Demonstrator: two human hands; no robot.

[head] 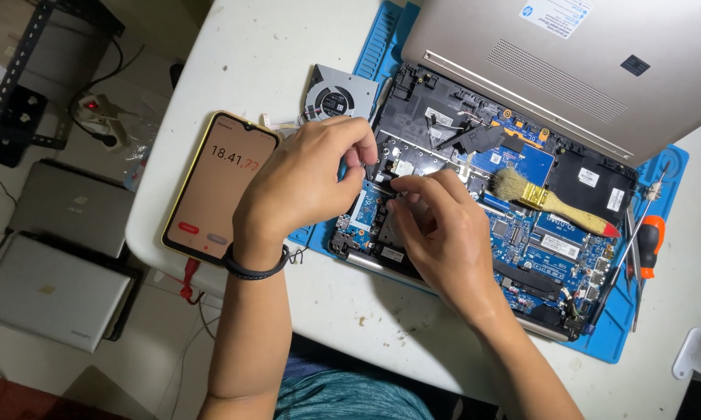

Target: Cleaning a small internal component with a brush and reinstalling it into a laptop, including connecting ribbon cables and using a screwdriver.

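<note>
Both hands are working inside an opened laptop lying on a blue repair mat. Left hand is curling over the laptop's near-left corner, fingers bent and pinching something small and dark at the tips; what it is, cannot tell. Right hand is sitting just beside it, fingertips pressing down onto the same spot of the blue motherboard, thumb and forefinger nearly together. The two hands' fingertips are almost touching each other.

A black wristband is circling the left wrist. Directly left of the left hand, a yellow-cased smartphone is lying flat, its screen showing a stopwatch display. Just beyond the left hand's knuckles, a loose cooling fan is resting on the white table. To the right of the right hand, a yellow-handled brush is lying across the board. Farther right, an orange-handled screwdriver and tweezers are lying on the mat. The laptop's gold bottom cover is lying beyond both hands. Closed laptops are stacked on the floor, well left of the left arm.
</note>
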